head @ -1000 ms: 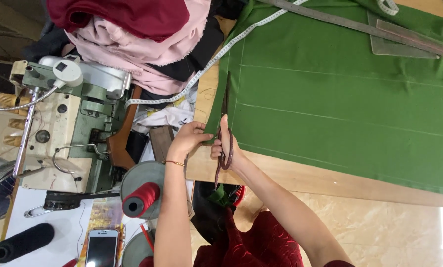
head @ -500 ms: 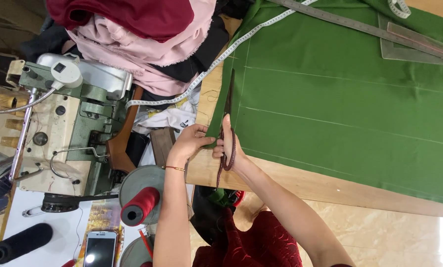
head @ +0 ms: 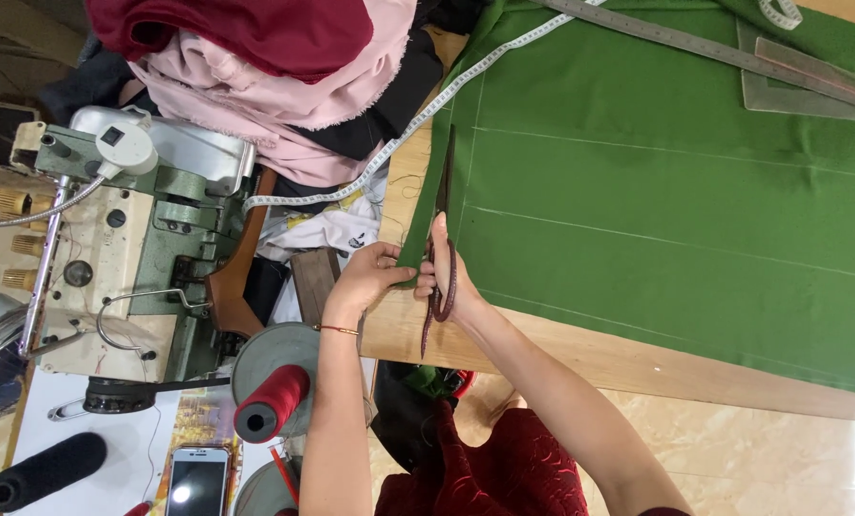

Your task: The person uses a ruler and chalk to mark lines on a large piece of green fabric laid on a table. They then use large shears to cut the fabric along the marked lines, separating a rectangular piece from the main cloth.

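Cutting upward in frame, I see right hand point(head: 444, 277) gripping scissors point(head: 441, 239) along green fabric point(head: 657, 201) edge, left hand point(head: 375, 272) pinching the cut strip point(head: 418, 225) beside them.

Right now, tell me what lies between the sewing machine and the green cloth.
In the head view: a measuring tape, a wooden block and the left hand.

Flat woven fabric sheet point(head: 666, 191): solid green, crossed by thin pale chalk lines. Long-bladed metal scissors point(head: 442, 258): dark maroon handles, dark blades. Flexible measuring tape point(head: 427, 110): white with fine dark markings. Heaped cloth pile point(head: 275, 67), upper left of frame: dark red over pale pink. Industrial sewing machine point(head: 122, 239), left: cream and green. Cylindrical thread spool point(head: 270, 403), lower left: red. Wooden tabletop point(head: 619, 358): light tan.
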